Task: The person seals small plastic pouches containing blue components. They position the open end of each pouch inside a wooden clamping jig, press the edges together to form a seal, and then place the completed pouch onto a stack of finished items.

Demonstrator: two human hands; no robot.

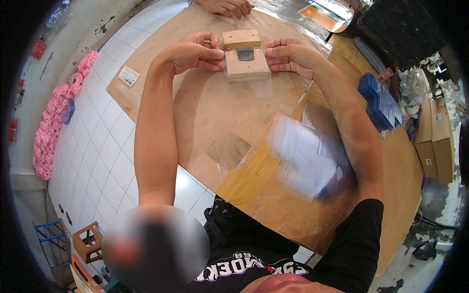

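Note:
A wooden block fixture (247, 70) lies toward the far side of the brown-covered table, with a raised wooden bar (242, 37) along its back. Between bar and base sits a small dark metal plate (245, 53). My left hand (199, 54) is closed in a pinch at the fixture's left side. On the opposite side my right hand (291, 56) pinches in the same way, thumb and fingertips together. A thin clear plastic piece (264, 90) shows past the front edge of the fixture. Whatever lies between my fingertips is too thin or hidden to make out.
Another person's hand (225, 7) rests at the table's far edge. Clear plastic sheets (303, 156) lie in a pile near my right forearm. Blue plastic pieces (378, 101) and cardboard boxes (434, 139) stand to the right. A pink bundle (57, 117) lies at the left wall.

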